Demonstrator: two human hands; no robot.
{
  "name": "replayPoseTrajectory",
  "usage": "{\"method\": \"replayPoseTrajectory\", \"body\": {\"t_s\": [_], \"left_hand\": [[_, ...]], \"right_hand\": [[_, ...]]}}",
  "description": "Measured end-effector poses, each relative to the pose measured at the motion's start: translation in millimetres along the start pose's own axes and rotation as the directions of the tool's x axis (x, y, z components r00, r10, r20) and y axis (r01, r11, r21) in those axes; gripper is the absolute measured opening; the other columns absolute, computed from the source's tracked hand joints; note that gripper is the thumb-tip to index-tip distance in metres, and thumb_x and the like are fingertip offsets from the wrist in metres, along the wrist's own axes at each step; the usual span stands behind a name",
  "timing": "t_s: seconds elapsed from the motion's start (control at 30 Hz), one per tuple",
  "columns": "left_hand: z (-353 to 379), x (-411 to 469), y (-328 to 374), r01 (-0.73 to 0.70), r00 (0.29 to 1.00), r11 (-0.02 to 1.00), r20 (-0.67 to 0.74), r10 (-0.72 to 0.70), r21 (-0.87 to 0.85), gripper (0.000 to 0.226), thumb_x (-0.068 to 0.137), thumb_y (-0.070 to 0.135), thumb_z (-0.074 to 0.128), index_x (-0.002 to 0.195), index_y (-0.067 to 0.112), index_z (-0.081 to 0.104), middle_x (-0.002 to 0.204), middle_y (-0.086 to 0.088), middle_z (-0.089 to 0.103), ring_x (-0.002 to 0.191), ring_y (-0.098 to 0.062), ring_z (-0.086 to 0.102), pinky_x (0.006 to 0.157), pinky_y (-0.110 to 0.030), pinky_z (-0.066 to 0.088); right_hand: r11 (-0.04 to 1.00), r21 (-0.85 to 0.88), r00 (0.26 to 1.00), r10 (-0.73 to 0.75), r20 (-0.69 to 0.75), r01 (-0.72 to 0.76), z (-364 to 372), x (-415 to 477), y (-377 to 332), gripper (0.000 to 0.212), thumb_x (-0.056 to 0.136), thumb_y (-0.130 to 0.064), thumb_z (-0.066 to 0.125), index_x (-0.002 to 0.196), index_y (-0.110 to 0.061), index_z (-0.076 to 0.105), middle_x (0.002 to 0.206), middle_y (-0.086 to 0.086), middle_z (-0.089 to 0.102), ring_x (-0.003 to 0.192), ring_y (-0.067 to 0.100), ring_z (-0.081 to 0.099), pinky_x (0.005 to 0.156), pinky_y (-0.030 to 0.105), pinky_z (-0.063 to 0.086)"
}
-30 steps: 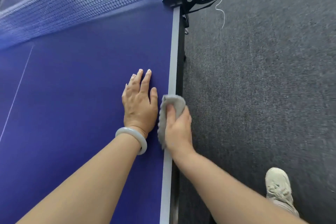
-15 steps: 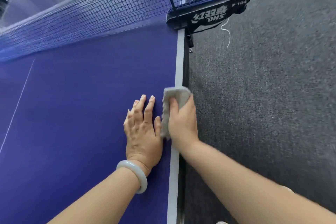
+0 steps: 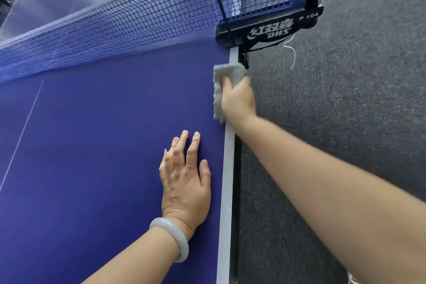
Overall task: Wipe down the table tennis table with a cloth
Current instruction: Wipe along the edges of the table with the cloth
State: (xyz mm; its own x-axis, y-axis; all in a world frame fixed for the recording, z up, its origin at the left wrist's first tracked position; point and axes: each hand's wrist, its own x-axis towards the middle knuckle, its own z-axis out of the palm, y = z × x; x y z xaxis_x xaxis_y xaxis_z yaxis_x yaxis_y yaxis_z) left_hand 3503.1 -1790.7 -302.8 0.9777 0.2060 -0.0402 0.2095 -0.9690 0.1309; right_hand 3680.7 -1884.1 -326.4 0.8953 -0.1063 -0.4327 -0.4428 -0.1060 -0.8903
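Wiping: right grip (image 3: 238,101) is clutching the cloth (image 3: 227,71), wrapping it over the counter (image 3: 103,145) edge.
Bracing: left grip (image 3: 185,184) is resting flat, empty — steadying the reach.

**Our tally at the table**

We count one table tennis table (image 3: 103,145) with one net (image 3: 115,25) and one black net clamp (image 3: 267,32). On the blue top we find two white lines: one broad edge line (image 3: 227,191) and one thin centre line (image 3: 23,136). We count one grey cloth (image 3: 221,76). We see two hands, the left hand (image 3: 186,187) and the right hand (image 3: 238,99), and with them two bare forearms. We count one pale bangle (image 3: 171,235), one loose white string (image 3: 291,53), and, at the bottom corner, part of one shoe (image 3: 351,279).
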Motion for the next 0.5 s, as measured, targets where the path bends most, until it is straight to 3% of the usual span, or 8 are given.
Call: {"method": "replayPoseTrajectory", "body": {"t_s": [0.07,0.13,0.2,0.3,0.4,0.5], "left_hand": [[-0.4,-0.1,0.1,0.003,1.0,1.0,-0.004,-0.003,-0.012,0.062,0.093,0.043,0.017,0.153,0.027,0.027,0.16,0.006,0.018,0.148,-0.016,0.013,0.121,-0.04,0.01],[0.0,0.9,-0.3,0.0,1.0,1.0,-0.006,0.0,-0.016,0.062,0.094,0.043,0.017,0.153,0.027,0.027,0.16,0.006,0.018,0.148,-0.017,0.014,0.121,-0.041,0.011],[-0.1,-0.2,0.5,-0.001,1.0,1.0,0.0,0.001,-0.015,0.062,0.093,0.043,0.017,0.153,0.028,0.027,0.16,0.006,0.017,0.148,-0.017,0.013,0.121,-0.04,0.009],[-1.1,0.0,1.7,0.0,1.0,1.0,-0.001,0.0,-0.01,0.063,0.093,0.043,0.016,0.153,0.027,0.026,0.16,0.006,0.017,0.148,-0.017,0.014,0.121,-0.039,0.008],[-1.4,0.4,2.4,-0.001,1.0,1.0,-0.002,0.001,0.006,0.063,0.093,0.043,0.016,0.153,0.026,0.027,0.16,0.005,0.019,0.148,-0.018,0.015,0.122,-0.041,0.01],[-0.3,-0.1,2.2,-0.002,1.0,1.0,0.0,0.002,0.006,0.063,0.093,0.042,0.016,0.153,0.026,0.027,0.16,0.005,0.018,0.148,-0.017,0.014,0.122,-0.04,0.008]], "right_hand": [[0.988,0.136,0.997,0.069,0.035,-0.073,-0.3,33.0,-27.0,0.037,0.103,-0.04,0.046,0.118,-0.007,0.055,0.104,0.015,0.071,0.086,0.03,0.07,0.08,0.045,0.058],[0.979,0.165,0.992,0.116,0.048,-0.122,3.4,50.1,-39.4,0.041,0.103,-0.042,0.044,0.121,-0.007,0.054,0.106,0.017,0.071,0.087,0.033,0.07,0.08,0.047,0.058],[0.994,-0.009,0.994,0.105,-0.001,-0.105,2.4,46.3,-37.4,0.047,0.103,-0.046,0.041,0.126,-0.006,0.049,0.117,0.014,0.067,0.102,0.034,0.067,0.089,0.047,0.055],[0.968,-0.237,0.993,-0.103,-0.051,0.088,0.9,14.1,-13.3,0.047,0.105,-0.037,0.039,0.138,-0.005,0.036,0.13,0.019,0.056,0.114,0.037,0.058,0.093,0.043,0.048],[0.909,-0.344,0.967,-0.254,-0.013,0.234,2.2,-14.5,6.0,0.061,0.105,-0.032,0.038,0.153,-0.001,0.017,0.145,0.023,0.042,0.127,0.039,0.048,0.105,0.047,0.04],[0.925,-0.344,0.984,-0.179,-0.015,0.163,1.6,6.9,-10.3,0.056,0.105,-0.035,0.04,0.145,0.0,0.025,0.139,0.021,0.048,0.122,0.037,0.053,0.097,0.042,0.044]]}}
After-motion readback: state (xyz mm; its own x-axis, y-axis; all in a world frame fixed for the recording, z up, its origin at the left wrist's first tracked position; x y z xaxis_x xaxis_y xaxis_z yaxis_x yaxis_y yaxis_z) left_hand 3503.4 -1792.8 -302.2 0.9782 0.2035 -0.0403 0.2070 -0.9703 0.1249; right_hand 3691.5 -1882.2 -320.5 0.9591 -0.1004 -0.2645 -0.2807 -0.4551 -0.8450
